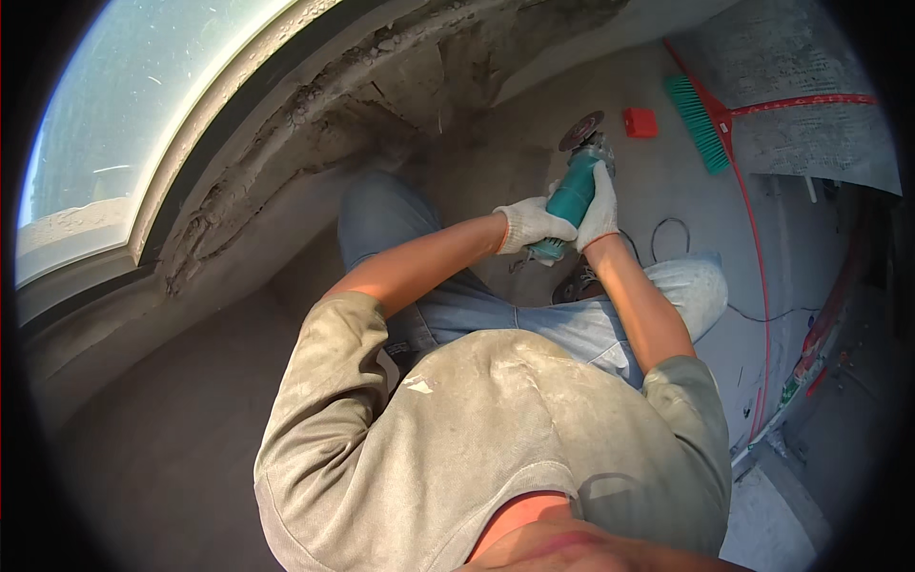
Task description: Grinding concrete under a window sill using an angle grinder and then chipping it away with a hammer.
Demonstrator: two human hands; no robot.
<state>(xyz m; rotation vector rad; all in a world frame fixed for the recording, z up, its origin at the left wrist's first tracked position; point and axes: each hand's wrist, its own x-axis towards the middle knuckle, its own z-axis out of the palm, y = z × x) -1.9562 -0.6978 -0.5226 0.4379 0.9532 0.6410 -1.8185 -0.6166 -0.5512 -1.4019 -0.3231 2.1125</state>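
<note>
A green angle grinder (572,195) is held in both my gloved hands, out in front of my bent knees. My left hand (536,225), in a white knit glove, is closed round the rear of its body. Further forward, my right hand (599,205) wraps the tool's right side, also in a white glove. At the far end, the round disc (581,132) stands clear of the rough wall; whether it spins I cannot tell. Part of the grinder's body is hidden under my fingers.
Broken plaster runs along the wall base (381,105) below a window (124,124) at left. On the floor at far right lie a red block (640,122) and a green-bristled broom (699,124). A dark cord (672,224) loops near my right knee; a red line (760,257) crosses the floor.
</note>
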